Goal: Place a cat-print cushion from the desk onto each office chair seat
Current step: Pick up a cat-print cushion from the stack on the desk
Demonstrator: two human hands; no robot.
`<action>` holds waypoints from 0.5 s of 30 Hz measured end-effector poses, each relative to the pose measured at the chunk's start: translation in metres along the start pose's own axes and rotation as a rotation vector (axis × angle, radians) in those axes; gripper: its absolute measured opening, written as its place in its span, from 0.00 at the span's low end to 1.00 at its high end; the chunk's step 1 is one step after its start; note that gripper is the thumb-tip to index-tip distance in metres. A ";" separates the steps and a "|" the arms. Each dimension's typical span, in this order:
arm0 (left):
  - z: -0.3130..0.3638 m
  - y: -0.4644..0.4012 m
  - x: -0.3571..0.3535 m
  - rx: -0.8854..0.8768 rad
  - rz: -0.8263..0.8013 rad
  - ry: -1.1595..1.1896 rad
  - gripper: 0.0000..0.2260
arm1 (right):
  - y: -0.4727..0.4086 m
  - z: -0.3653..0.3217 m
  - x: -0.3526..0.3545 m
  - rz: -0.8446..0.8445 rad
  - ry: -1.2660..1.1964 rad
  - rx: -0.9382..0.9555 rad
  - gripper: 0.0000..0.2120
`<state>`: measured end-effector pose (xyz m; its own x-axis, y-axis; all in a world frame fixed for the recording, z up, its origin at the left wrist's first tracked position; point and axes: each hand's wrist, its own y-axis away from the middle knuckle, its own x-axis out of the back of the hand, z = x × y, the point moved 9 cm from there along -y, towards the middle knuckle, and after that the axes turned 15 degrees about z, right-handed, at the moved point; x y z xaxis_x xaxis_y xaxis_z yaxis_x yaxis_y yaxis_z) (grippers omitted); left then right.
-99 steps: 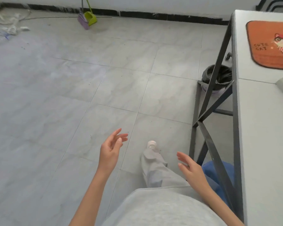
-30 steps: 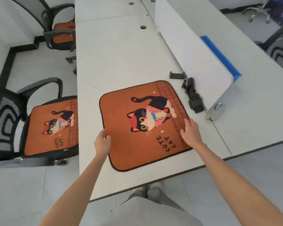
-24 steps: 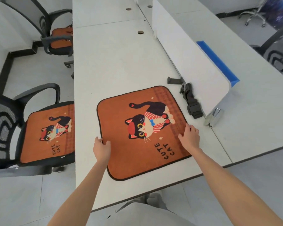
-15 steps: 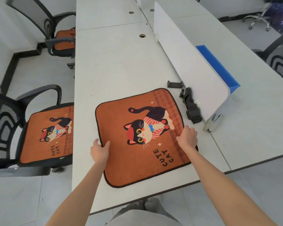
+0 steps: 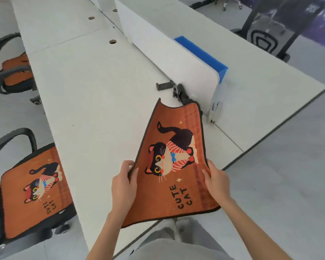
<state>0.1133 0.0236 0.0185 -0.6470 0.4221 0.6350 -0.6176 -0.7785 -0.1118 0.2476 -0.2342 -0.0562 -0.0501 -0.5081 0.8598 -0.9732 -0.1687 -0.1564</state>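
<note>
An orange cat-print cushion (image 5: 174,177) with "CUTE CAT" lettering hangs lifted above the white desk (image 5: 94,87), its far edge sagging. My left hand (image 5: 124,186) grips its left edge and my right hand (image 5: 217,182) grips its right edge. At the left, a black office chair (image 5: 11,139) carries a matching cushion (image 5: 34,192) on its seat. Farther back at the left, another chair (image 5: 2,76) also has an orange cushion (image 5: 15,74) on its seat.
A white divider panel (image 5: 167,59) runs along the desk's middle, with a blue block (image 5: 203,53) behind it. Black clamp parts (image 5: 178,91) lie at the divider's foot. Another mesh chair (image 5: 265,36) stands at the far right. Grey tiled floor lies to the right.
Both hands closed on the cushion's side edges and lifted it off the desk toward me; before, it lay flat on the desk under my hands.
</note>
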 end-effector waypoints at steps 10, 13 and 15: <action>0.094 0.073 -0.097 -0.175 -0.509 0.240 0.09 | 0.132 0.136 0.143 0.514 0.089 -0.506 0.19; 0.141 0.096 -0.146 -0.261 -0.638 0.263 0.09 | 0.153 0.175 0.169 0.610 0.092 -0.654 0.19; 0.174 0.113 -0.178 -0.316 -0.693 0.284 0.06 | 0.162 0.200 0.183 0.670 0.107 -0.729 0.19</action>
<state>0.2364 -0.2197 0.0259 -0.1339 0.8947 0.4262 -0.9891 -0.1470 -0.0021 0.1262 -0.5239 -0.0213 -0.6248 -0.2239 0.7480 -0.6348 0.7034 -0.3197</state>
